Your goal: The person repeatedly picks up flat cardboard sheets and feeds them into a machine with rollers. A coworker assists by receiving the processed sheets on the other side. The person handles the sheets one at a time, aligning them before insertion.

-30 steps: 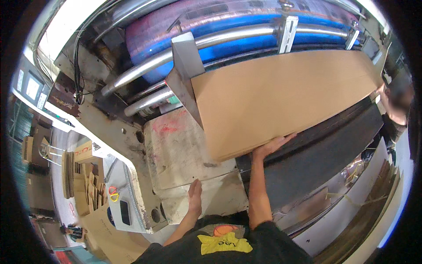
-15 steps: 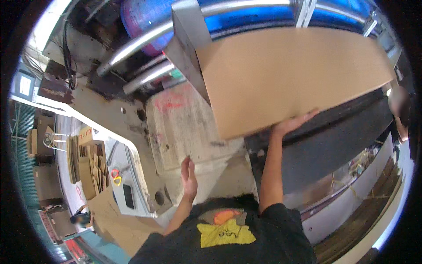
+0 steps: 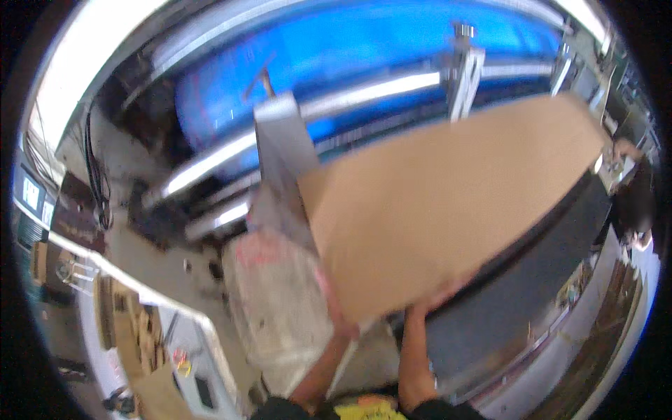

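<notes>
A large brown cardboard sheet point(image 3: 448, 210) was held up in front of the machine, and every place here is given from that sheet. Its long axis ran from the near-left corner, low by the person's chest, up and away to the far-right corner, so that most of its length lay to the right of and beyond both hands. The right hand point(image 3: 437, 297) was set under the near edge of the sheet, somewhat right of the near-left corner, its fingers curled up against the underside; its grip was closed on the sheet's edge, though motion blur hid the fingertips. The left hand point(image 3: 339, 318) was pressed at the near-left corner itself, and whether its grip was wrapped round the edge or merely laid flat against it could not be told. The left hand was thus the nearer to the corner, the right the nearer to the sheet's middle. Beyond the sheet's left end a grey upright metal guide plate point(image 3: 283, 164) was seen, touching or just beside it. Behind the sheet's far edge a blue roller point(image 3: 364, 56) and bright steel bars point(image 3: 364, 94) were stretched. Under the sheet's right half a dark conveyor bed point(image 3: 532, 280) was spread, and below its left corner a stained white panel point(image 3: 276, 301).
</notes>
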### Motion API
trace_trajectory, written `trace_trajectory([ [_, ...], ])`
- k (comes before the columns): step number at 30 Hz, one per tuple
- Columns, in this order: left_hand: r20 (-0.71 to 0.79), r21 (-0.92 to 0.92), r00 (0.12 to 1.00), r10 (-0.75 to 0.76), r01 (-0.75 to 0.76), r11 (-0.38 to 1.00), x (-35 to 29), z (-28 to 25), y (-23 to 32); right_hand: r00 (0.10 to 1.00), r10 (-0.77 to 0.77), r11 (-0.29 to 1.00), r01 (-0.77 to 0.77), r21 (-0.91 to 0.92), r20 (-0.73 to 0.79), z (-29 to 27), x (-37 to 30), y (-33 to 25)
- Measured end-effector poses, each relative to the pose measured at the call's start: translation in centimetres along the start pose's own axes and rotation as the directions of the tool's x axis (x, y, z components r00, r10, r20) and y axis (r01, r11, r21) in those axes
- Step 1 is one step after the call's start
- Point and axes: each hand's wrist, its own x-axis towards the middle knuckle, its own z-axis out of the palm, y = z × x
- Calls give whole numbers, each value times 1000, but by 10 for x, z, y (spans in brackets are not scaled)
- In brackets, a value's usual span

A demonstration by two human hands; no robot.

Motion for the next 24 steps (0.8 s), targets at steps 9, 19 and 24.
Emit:
trace_trajectory([
  [9, 687, 643, 723, -69, -562, 521, 10, -19, 3, 991, 28, 688, -116, 717, 133, 7, -9, -40],
  [19, 709, 645, 704, -37, -628, 435, 8, -10, 9, 979, 50, 946, -110, 306, 198, -6, 8, -28],
  [24, 764, 560, 642, 63, -708, 429, 9, -18, 0, 930, 7, 993, 36, -110, 368, -32, 15, -49],
])
